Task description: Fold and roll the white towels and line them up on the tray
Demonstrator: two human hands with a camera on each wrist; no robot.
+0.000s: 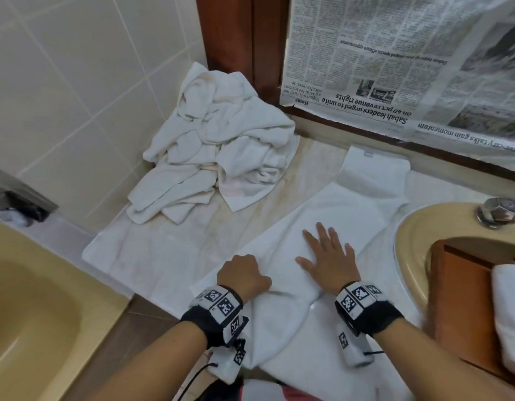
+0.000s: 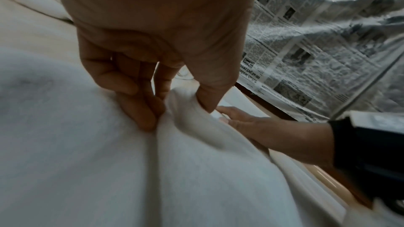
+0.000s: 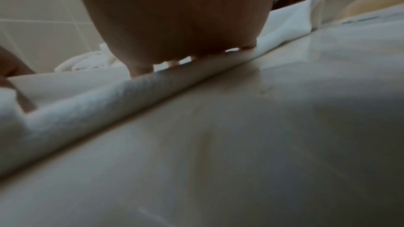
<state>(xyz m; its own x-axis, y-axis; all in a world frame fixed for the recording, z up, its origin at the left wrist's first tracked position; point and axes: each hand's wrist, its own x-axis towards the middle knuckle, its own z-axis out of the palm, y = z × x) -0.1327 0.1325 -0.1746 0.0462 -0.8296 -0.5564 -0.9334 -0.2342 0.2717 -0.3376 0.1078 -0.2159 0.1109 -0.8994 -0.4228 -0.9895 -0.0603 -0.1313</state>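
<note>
Cream wall tiles (image 1: 62,82) and a pale marble counter (image 1: 279,175) set the scene, with a sheet of printed newspaper (image 1: 395,53) taped across the wood-framed window behind. Down on that counter, the long white terry towel being worked (image 1: 348,215) lay stretched diagonally, folded lengthwise into a strip, its near end spilling off the counter's front edge toward the person. And the left hand (image 1: 243,274) was in there, thumb and curled fingers (image 2: 140,110) pinching a bunched ridge of the towel's near portion, while the right hand (image 1: 327,256) lay flat with fingers spread, pressing the strip down just beside it. From the right wrist view, the palm sat on the folded edge with bare counter alongside. So the fold looked about done on this one, and the roll, by my reading, was only just starting or about to start. Over in the corner against the tiles sat a crumpled heap of white towels (image 1: 215,146), well apart from the hands and not yet folded, and another white cloth lay spread flat (image 1: 140,256) under and in front of that heap. At the right, resting in the yellow sink basin (image 1: 412,227), the brown wooden tray (image 1: 458,299) held one rolled white towel (image 1: 507,308) at the frame edge; whether more lay beyond it I could not tell. Plenty left, then: this roll, then the whole heap.
</note>
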